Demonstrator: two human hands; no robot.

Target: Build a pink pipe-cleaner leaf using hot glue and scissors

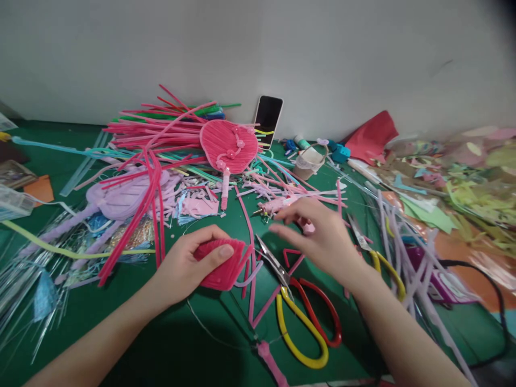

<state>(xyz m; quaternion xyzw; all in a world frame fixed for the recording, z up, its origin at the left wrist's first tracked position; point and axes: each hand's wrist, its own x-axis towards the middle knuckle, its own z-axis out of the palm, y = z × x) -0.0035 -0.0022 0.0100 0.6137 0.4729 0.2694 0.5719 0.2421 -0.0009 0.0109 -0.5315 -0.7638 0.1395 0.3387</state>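
My left hand (197, 255) is closed around a red-pink pipe-cleaner panel (226, 263), thumb across its face. One strand end sticks out at the panel's right side. To the right, my right hand (312, 231) hovers above the table with thumb and forefinger apart and the other fingers curled. A bit of pink shows under its palm; whether the hand touches it is hidden. Red-and-yellow-handled scissors (296, 301) lie between the hands, beside bent pink pipe cleaners (266, 309). Below the panel is a thin stick with a pink wrapped handle (272, 363).
A finished pink fan (229, 148) rests on heaped pipe cleaners (157, 129), with a purple fan (121, 196) to the left. A phone (268, 115) leans on the wall. Yellow-handled snips (379, 258), a purple box (447, 282) and a black cable (497, 295) lie right.
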